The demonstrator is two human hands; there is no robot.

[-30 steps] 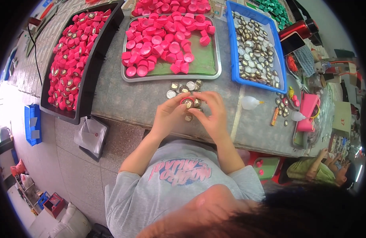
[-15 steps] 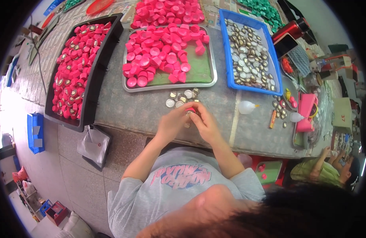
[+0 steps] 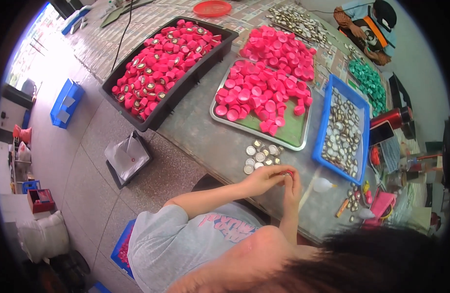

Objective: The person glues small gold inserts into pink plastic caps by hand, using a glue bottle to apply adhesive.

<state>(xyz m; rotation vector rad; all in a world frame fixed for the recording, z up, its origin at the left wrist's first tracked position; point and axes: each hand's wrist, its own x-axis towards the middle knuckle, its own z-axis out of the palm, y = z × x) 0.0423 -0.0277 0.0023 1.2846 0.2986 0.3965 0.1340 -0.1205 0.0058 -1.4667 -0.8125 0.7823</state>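
My left hand (image 3: 264,179) and my right hand (image 3: 293,184) meet at the table's near edge, fingers closed around one small pink ribbed cap (image 3: 287,173). Much of that cap is hidden by the fingertips. Just beyond them lies a loose group of small round metal pieces (image 3: 260,156), some silvery white, some dark gold. Behind those, pink ribbed caps (image 3: 256,93) are heaped on a metal tray with a green base (image 3: 299,133). To the right, a blue tray (image 3: 318,145) holds many more round metal pieces (image 3: 341,129).
A black crate (image 3: 172,100) of pink caps, several with metal pieces inside, stands left. On the right are a white squeeze bottle (image 3: 323,185), an orange tube (image 3: 342,208) and a pink container (image 3: 381,207). Green pieces (image 3: 369,83) and another person (image 3: 369,29) are at far right.
The view has swung leftward, so the table and trays appear turned and farther right. Both hands stay together around the pink cap.
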